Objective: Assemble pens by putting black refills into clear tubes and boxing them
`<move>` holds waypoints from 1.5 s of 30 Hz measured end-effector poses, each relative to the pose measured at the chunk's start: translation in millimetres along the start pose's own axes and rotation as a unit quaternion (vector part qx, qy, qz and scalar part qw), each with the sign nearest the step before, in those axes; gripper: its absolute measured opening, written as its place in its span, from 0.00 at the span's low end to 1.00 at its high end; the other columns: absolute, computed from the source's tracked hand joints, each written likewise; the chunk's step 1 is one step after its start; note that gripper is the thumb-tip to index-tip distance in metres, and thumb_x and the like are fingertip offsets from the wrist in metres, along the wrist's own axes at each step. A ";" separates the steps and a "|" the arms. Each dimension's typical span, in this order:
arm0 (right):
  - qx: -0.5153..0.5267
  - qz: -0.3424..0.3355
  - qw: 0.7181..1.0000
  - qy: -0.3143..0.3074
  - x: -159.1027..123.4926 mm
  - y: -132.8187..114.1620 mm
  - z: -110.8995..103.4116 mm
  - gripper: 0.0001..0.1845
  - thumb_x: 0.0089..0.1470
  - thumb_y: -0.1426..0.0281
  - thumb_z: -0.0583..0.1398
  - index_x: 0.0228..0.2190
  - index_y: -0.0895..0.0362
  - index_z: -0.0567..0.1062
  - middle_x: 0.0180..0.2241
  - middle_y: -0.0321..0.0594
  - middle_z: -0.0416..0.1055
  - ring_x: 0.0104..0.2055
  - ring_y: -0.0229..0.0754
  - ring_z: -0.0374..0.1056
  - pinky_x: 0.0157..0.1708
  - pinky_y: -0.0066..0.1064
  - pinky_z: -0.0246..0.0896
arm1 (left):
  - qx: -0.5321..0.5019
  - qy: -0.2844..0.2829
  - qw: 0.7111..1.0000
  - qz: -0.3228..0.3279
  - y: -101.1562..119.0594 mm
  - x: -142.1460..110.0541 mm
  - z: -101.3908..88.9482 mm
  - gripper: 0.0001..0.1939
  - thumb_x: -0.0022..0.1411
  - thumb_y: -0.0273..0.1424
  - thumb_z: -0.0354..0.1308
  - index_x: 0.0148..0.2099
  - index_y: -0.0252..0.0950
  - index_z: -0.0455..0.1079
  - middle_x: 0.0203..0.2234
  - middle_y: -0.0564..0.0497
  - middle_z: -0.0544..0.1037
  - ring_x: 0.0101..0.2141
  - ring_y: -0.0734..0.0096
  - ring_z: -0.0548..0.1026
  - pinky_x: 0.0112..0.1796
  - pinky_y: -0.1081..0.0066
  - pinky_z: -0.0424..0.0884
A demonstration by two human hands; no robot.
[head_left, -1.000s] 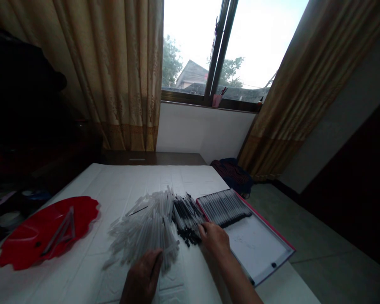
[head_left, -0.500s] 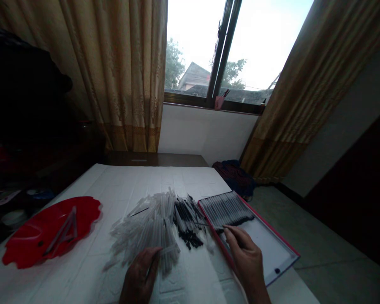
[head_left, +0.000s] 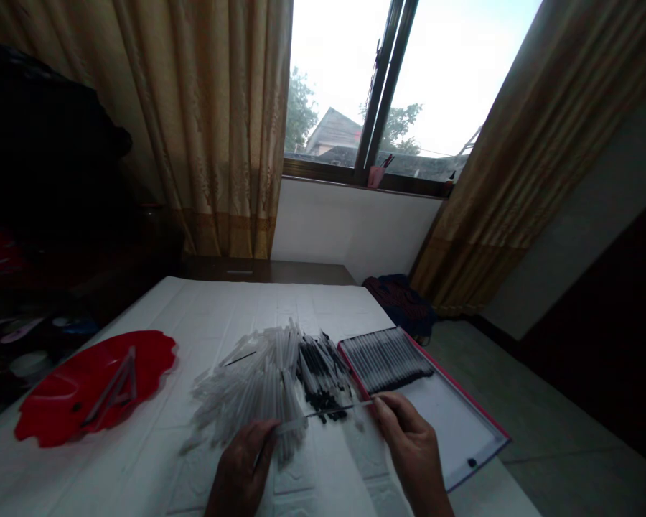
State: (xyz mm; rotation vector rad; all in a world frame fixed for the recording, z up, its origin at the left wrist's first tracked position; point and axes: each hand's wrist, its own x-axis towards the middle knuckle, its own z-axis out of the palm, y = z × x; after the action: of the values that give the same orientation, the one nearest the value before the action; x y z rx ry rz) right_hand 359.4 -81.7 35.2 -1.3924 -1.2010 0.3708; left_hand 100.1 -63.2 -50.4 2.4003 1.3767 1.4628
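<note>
A heap of clear pen barrels (head_left: 247, 384) lies on the white table (head_left: 156, 474), with a smaller heap of black-tipped refills (head_left: 320, 373) beside it on the right. My left hand (head_left: 245, 467) pinches one clear barrel (head_left: 291, 425) at the heap's near edge. My right hand (head_left: 409, 445) pinches a thin refill (head_left: 344, 409) whose far end points at that barrel. Right of the heaps lies a red-edged tray (head_left: 463, 424) with a row of assembled pens (head_left: 385, 359) at its far end.
A red scalloped plate (head_left: 59, 402) with a few pens sits at the table's left. Dark clutter lies beyond the left edge. Curtains and a window stand behind. The tiled floor with a dark bundle (head_left: 401, 301) lies right of the table.
My right hand came off the tray and swung left, now holding a refill toward the barrel in my left hand. One second ago it rested on the refill heap.
</note>
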 end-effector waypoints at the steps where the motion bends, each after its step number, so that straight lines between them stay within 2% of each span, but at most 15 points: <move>1: 0.001 0.000 1.000 0.000 0.3 -2.0 -1.3 0.12 0.50 0.61 0.59 0.25 0.56 0.77 0.26 0.39 0.73 0.31 0.43 0.69 0.32 0.29 0.66 | 0.001 0.000 1.000 0.001 -0.2 -0.5 0.3 0.14 0.67 0.38 0.48 0.46 0.40 0.71 0.35 0.50 0.81 0.37 0.67 0.80 0.40 0.71 0.77; 7: 0.005 0.004 1.000 -0.017 2.9 -10.6 -7.8 0.12 0.50 0.61 0.60 0.25 0.57 0.77 0.26 0.39 0.73 0.29 0.43 0.69 0.30 0.29 0.67 | -0.004 0.004 1.000 -0.003 2.3 2.1 0.1 0.14 0.68 0.38 0.47 0.45 0.40 0.71 0.34 0.50 0.81 0.36 0.68 0.80 0.38 0.72 0.77; 12: 0.010 -0.011 1.000 -0.018 -0.3 -7.8 1.0 0.12 0.50 0.61 0.60 0.24 0.56 0.76 0.25 0.38 0.72 0.29 0.41 0.68 0.29 0.27 0.65 | 0.011 0.019 1.000 0.016 3.1 2.7 -0.7 0.14 0.68 0.38 0.46 0.45 0.39 0.70 0.34 0.49 0.81 0.35 0.69 0.80 0.37 0.72 0.78; 17: 0.004 -0.024 0.999 -0.028 2.2 -10.3 3.1 0.11 0.50 0.62 0.60 0.24 0.56 0.76 0.25 0.38 0.72 0.28 0.41 0.68 0.28 0.26 0.64 | 0.013 0.010 1.000 0.021 3.6 1.7 -2.2 0.14 0.69 0.37 0.45 0.46 0.39 0.70 0.34 0.49 0.80 0.36 0.68 0.80 0.38 0.70 0.77; 21: -0.013 -0.053 0.997 -0.059 6.0 -12.8 2.1 0.11 0.52 0.64 0.59 0.24 0.56 0.76 0.26 0.39 0.72 0.29 0.41 0.68 0.29 0.26 0.63 | 0.009 -0.010 0.999 0.035 7.4 5.7 -4.3 0.14 0.69 0.36 0.45 0.46 0.40 0.70 0.32 0.49 0.80 0.34 0.69 0.80 0.35 0.72 0.78; 23: -0.017 -0.061 0.993 -0.096 4.8 -12.8 5.9 0.11 0.53 0.65 0.59 0.25 0.56 0.76 0.26 0.40 0.73 0.30 0.42 0.70 0.29 0.26 0.64 | 0.006 -0.017 0.999 0.039 9.5 7.5 -5.9 0.14 0.69 0.36 0.44 0.46 0.40 0.70 0.32 0.49 0.80 0.33 0.69 0.80 0.35 0.73 0.78; 25: -0.022 -0.066 0.985 -0.160 1.4 -11.8 12.8 0.11 0.54 0.66 0.58 0.27 0.56 0.78 0.29 0.42 0.74 0.32 0.43 0.71 0.32 0.27 0.65 | 0.005 -0.011 0.999 0.037 11.0 8.3 -7.3 0.14 0.69 0.36 0.44 0.46 0.40 0.70 0.32 0.49 0.80 0.33 0.69 0.80 0.35 0.73 0.77; 27: -0.044 -0.062 0.966 -0.247 -2.8 -8.7 21.1 0.11 0.55 0.67 0.57 0.32 0.56 0.79 0.33 0.44 0.77 0.35 0.44 0.72 0.35 0.29 0.66 | 0.004 -0.006 0.999 0.035 11.3 8.1 -8.0 0.14 0.69 0.36 0.44 0.46 0.40 0.70 0.32 0.50 0.80 0.33 0.69 0.80 0.35 0.73 0.77; 29: -0.099 -0.050 0.948 -0.299 -6.1 -2.7 29.0 0.12 0.55 0.70 0.56 0.38 0.55 0.79 0.37 0.45 0.77 0.38 0.45 0.73 0.38 0.30 0.65 | 0.004 -0.002 0.999 0.038 10.5 7.3 -7.7 0.14 0.69 0.36 0.45 0.46 0.40 0.70 0.32 0.50 0.81 0.34 0.70 0.80 0.35 0.73 0.77; 31: -0.184 -0.037 0.939 -0.290 -8.0 5.5 35.7 0.14 0.55 0.74 0.55 0.38 0.56 0.78 0.37 0.46 0.77 0.39 0.46 0.73 0.39 0.31 0.64 | 0.007 0.004 0.999 0.037 9.0 6.5 -6.7 0.14 0.69 0.36 0.45 0.46 0.39 0.70 0.32 0.50 0.81 0.34 0.70 0.80 0.36 0.73 0.77; 34: -0.295 -0.026 0.921 -0.253 -10.6 16.4 44.8 0.13 0.54 0.77 0.54 0.31 0.56 0.79 0.32 0.43 0.77 0.36 0.45 0.73 0.36 0.30 0.62 | 0.014 0.011 0.999 0.030 7.2 5.9 -4.5 0.14 0.68 0.36 0.45 0.46 0.39 0.70 0.32 0.50 0.81 0.34 0.69 0.80 0.36 0.73 0.77; 40: -0.388 -0.007 0.886 -0.255 -20.6 24.5 62.0 0.07 0.52 0.72 0.58 0.30 0.54 0.77 0.34 0.42 0.76 0.34 0.44 0.73 0.30 0.27 0.59 | 0.022 0.007 0.999 0.024 7.8 6.5 -2.2 0.15 0.68 0.38 0.45 0.45 0.38 0.71 0.32 0.49 0.81 0.33 0.69 0.80 0.35 0.72 0.78; 42: -0.374 -0.008 0.893 -0.250 -22.4 28.2 63.3 0.08 0.52 0.73 0.57 0.30 0.54 0.76 0.35 0.42 0.75 0.34 0.44 0.73 0.31 0.28 0.59 | 0.021 0.004 0.999 0.024 8.4 6.3 -2.7 0.15 0.68 0.38 0.45 0.44 0.38 0.71 0.32 0.49 0.81 0.33 0.68 0.80 0.35 0.72 0.77; 45: -0.276 0.010 0.929 -0.245 -23.6 34.3 59.8 0.08 0.51 0.74 0.56 0.30 0.55 0.75 0.33 0.41 0.75 0.34 0.44 0.72 0.32 0.28 0.61 | 0.020 -0.001 0.999 0.028 9.3 6.0 -3.8 0.14 0.68 0.37 0.45 0.45 0.39 0.71 0.32 0.49 0.81 0.33 0.68 0.80 0.36 0.72 0.78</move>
State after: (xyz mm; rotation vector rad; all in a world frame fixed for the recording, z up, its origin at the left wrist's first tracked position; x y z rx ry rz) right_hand 316.5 -60.2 -19.6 -1.8614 -1.7975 0.4297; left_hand 104.6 -66.3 -40.1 2.4834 1.3638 1.4574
